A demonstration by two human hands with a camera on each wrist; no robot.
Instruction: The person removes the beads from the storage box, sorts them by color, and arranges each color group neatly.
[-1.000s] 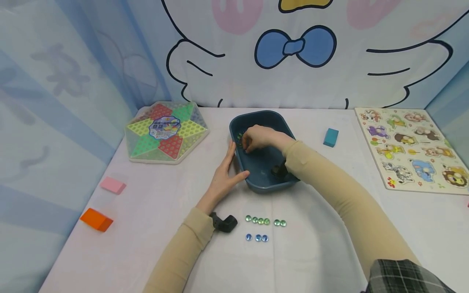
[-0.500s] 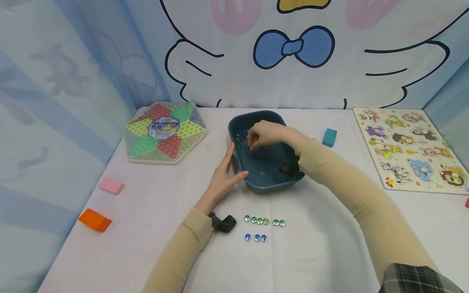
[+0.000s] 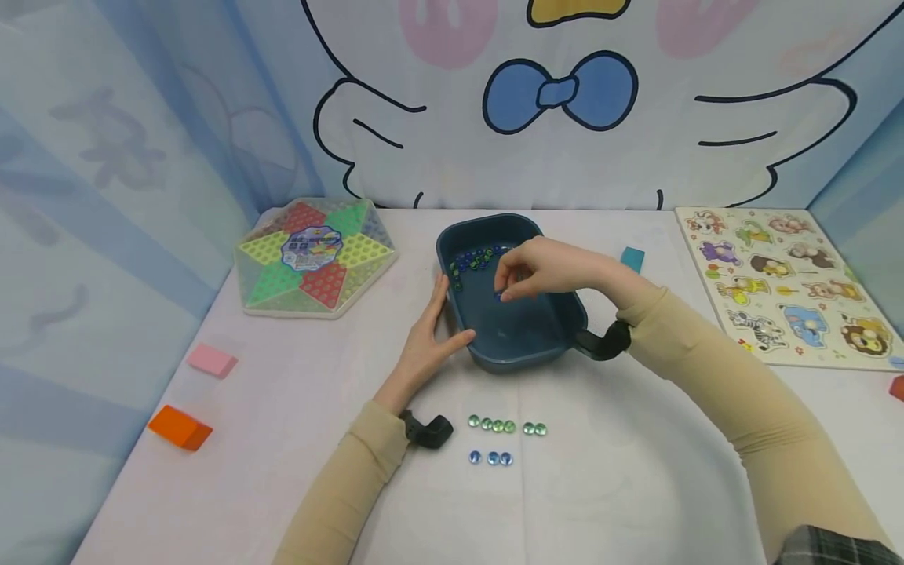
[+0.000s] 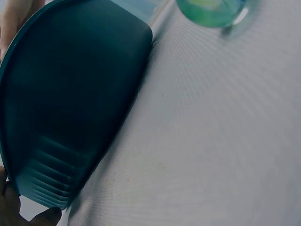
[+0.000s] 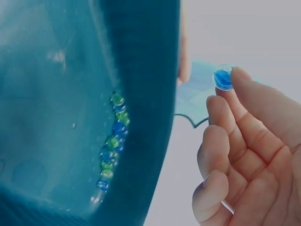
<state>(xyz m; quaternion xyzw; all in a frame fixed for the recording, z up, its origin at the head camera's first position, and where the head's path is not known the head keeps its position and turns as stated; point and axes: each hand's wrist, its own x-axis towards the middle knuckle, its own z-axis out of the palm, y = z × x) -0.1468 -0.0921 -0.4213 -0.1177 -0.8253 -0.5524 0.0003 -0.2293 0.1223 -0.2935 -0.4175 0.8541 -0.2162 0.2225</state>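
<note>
My right hand (image 3: 547,267) is over the dark blue basin (image 3: 512,341), thumb and forefinger pinching a blue glass marble (image 5: 222,78); its other fingers curl loosely in the right wrist view. Several blue and green marbles (image 3: 475,259) lie along the far and left inner walls of the basin. Against the basin's left side rests my left hand (image 3: 427,337), fingers straight and thumb spread near the front corner. On the white tabletop in front, a row of several green marbles (image 3: 497,426) lies above a row of 3 blue marbles (image 3: 493,458).
A star-patterned Chinese checkers board (image 3: 314,259) lies at the back left, an animal puzzle board (image 3: 791,286) at the right. Pink (image 3: 213,360) and orange (image 3: 180,428) blocks are on the left. A teal block (image 3: 632,258) sits partly behind my right wrist. A red piece (image 3: 898,387) shows at the right edge.
My right hand has moved right, away from the marbles along the basin's wall, uncovering more of them. A blue marble now shows between its fingertips. The left hand has stayed against the basin.
</note>
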